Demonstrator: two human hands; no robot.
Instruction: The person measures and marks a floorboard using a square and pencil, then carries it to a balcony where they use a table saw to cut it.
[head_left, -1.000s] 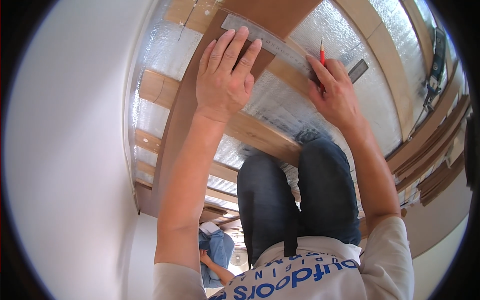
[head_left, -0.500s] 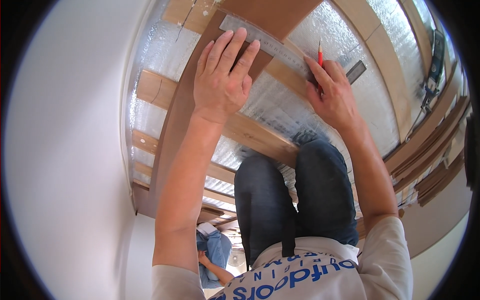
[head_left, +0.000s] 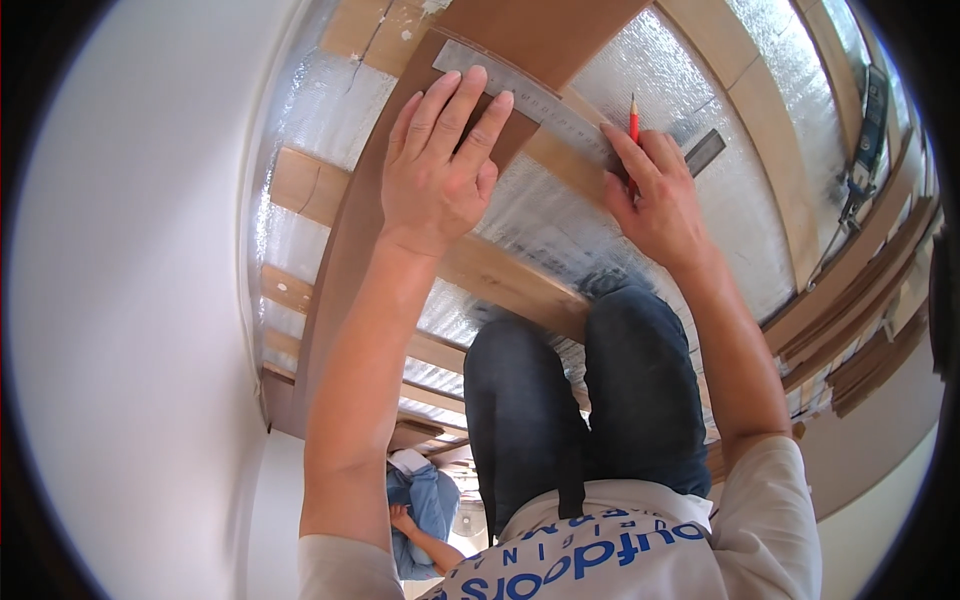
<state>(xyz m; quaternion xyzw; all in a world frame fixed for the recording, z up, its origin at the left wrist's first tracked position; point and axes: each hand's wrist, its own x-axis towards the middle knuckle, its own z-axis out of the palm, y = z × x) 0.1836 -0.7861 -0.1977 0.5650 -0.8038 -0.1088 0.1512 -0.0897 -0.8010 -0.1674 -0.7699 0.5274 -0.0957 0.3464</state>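
A metal square with a marked blade (head_left: 535,100) lies slanting across brown floorboards. My left hand (head_left: 440,165) rests palm down with fingers spread, its fingertips pressing the blade onto the nearer brown board (head_left: 352,235). At the blade's right end my right hand (head_left: 660,200) is closed around a red pencil (head_left: 633,122), its point facing away from me. The index finger of that hand reaches the blade. A darker arm of the square (head_left: 706,152) sticks out beyond the right hand; the corner between is hidden by the hand.
Wooden battens (head_left: 515,272) cross silvery foil sheeting (head_left: 560,215) under the boards. A white wall (head_left: 140,250) stands at left. A green-and-black power tool (head_left: 868,140) and stacked brown planks (head_left: 860,300) are at right. Another person (head_left: 425,505) in blue is at lower left, behind my arm.
The whole view has shifted slightly. Both hands keep their places on the square, and the pencil stays in my right hand.
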